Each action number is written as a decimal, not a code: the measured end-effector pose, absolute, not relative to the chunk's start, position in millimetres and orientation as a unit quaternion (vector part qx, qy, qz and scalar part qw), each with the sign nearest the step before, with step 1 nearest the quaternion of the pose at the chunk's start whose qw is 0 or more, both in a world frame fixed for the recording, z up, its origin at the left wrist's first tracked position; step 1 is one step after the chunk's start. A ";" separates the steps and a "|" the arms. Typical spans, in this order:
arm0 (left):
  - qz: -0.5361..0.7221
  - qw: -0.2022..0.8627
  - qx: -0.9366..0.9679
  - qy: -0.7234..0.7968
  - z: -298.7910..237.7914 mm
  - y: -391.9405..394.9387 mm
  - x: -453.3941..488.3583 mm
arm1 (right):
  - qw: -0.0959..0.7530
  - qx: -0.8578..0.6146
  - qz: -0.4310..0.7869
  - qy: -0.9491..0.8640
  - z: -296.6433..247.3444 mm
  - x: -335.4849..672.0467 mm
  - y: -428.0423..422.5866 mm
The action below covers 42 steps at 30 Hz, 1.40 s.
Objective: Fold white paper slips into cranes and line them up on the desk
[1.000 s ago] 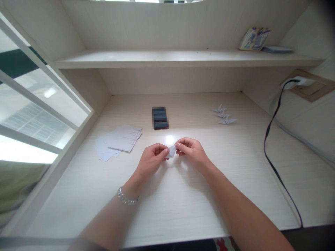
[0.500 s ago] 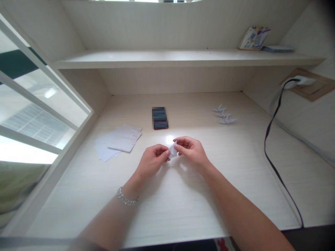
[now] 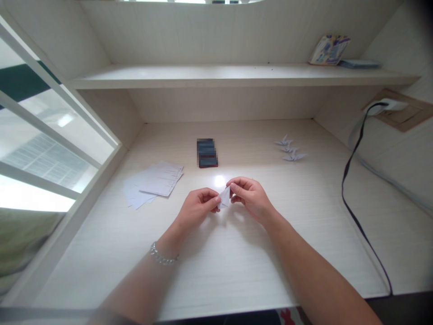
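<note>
A small folded piece of white paper (image 3: 224, 198) is held just above the desk between my two hands. My left hand (image 3: 202, 201) pinches its left side between thumb and fingers. At the paper's upper right edge, the thumb and forefinger of my right hand (image 3: 249, 195) are closed on it. Its folds form a pointed, roughly triangular shape; finer creases are too small to make out. Three folded paper cranes (image 3: 293, 156) stand in a row at the back right of the desk.
Loose white paper sheets (image 3: 161, 179) lie overlapping on the left. A dark, blurred-out flat object (image 3: 207, 153) rests behind my hands. A black cord (image 3: 347, 203) runs from the wall socket (image 3: 402, 108) down the right side. Above spans a shelf (image 3: 203, 72) with a small booklet (image 3: 329, 49).
My right fingers have shifted slightly right along the paper's upper edge, and more of its triangular face shows. My left hand keeps its pinch, almost unmoved.
</note>
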<state>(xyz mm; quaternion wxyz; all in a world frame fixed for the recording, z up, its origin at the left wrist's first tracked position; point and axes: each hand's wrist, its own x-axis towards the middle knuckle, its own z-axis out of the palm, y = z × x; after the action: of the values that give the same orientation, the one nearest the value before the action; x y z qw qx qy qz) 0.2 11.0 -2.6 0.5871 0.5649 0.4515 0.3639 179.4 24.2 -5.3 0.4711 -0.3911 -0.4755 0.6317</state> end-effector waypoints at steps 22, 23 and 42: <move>0.351 0.471 0.636 0.500 -4.2 8.7 0.5 | 0.457 -0.489 0.461 -0.583 -7.7 175.1 23.5; 0.351 0.468 0.638 0.501 -4.6 8.6 0.5 | 0.454 -0.498 0.441 -0.593 -7.0 174.5 22.9; 0.355 0.445 0.644 0.511 -3.6 6.5 2.0 | 0.444 -0.491 0.495 -0.563 -7.7 176.4 25.7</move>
<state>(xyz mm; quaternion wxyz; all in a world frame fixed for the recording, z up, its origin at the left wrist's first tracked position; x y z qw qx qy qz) 2.0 6.5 -3.6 0.4447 0.6444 0.5109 0.3548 176.4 25.7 -7.7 0.4445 -0.4906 -0.5631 0.4946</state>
